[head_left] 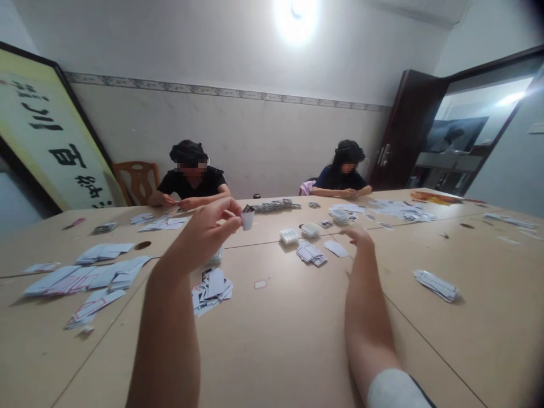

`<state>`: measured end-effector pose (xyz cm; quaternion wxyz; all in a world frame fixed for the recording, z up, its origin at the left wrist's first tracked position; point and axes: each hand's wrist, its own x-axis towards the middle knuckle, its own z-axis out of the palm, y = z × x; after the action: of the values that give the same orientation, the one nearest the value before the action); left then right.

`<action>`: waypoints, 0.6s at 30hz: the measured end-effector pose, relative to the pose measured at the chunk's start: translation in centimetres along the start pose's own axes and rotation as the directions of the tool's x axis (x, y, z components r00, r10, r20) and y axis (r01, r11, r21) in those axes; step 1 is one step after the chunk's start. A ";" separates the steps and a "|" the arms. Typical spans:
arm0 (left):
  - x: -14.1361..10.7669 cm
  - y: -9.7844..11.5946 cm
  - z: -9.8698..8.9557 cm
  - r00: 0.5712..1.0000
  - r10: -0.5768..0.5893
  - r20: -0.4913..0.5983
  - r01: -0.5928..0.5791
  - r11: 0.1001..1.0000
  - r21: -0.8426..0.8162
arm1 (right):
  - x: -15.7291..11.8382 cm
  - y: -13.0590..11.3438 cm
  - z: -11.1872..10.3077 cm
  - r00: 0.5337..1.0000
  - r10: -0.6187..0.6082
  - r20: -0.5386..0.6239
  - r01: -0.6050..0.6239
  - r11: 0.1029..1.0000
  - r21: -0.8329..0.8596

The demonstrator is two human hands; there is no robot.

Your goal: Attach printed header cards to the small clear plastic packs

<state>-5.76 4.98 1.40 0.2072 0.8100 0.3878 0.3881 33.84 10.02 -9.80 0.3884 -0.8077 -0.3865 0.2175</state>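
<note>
My left hand [216, 226] is raised over the table, thumb and fingers pinching a small white paper sleeve [248, 221] with a dark printed edge at its top. Below that wrist lies a loose pile of small printed cards and white papers [216, 288]. My right hand [360, 237] reaches out low over the table, its fingers apart and pointing left, with nothing visible in them. Close by its fingertips are a white slip [335, 248], a pile of small cards [311, 253] and a clear-wrapped white stack [340, 216].
White envelopes [85, 277] spread on the left. A banded bundle of slips [436, 285] lies at right, and a small red-edged label [260, 284] in front. Rows of small stacks [276, 205] stand at the back. Two people [193, 181] sit across the table, handling small things.
</note>
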 end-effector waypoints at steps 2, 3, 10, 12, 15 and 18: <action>-0.1 0.4 0.3 1.000 0.009 0.004 -0.009 1.000 0.029 | -1.4 -2.0 -1.2 0.996 -0.079 0.027 0.077 0.993 0.085; -0.1 0.6 0.5 1.000 0.015 0.009 -0.015 0.999 0.052 | -2.3 -3.3 -1.7 0.988 -0.152 0.039 0.145 0.979 0.142; -0.9 2.1 1.5 0.994 0.111 0.004 -0.111 0.987 0.117 | -14.0 -10.7 -1.2 0.542 -0.835 0.095 0.635 0.482 0.604; -1.2 2.4 1.6 0.989 0.149 0.007 -0.149 0.985 0.088 | -16.7 -11.5 -0.3 0.467 -0.877 0.113 0.698 0.444 0.562; -1.6 2.7 1.7 0.987 0.161 0.004 -0.161 0.985 0.062 | -18.9 -11.8 0.6 0.425 -0.901 0.082 0.758 0.404 0.511; -1.8 2.9 1.9 0.985 0.170 0.001 -0.170 0.984 0.048 | -19.4 -11.8 0.9 0.418 -0.906 0.064 0.775 0.393 0.495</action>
<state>-3.59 1.75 1.22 0.1534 0.8443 0.3266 0.3962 16.16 -0.25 0.02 0.5271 -0.3490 -0.7516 0.1883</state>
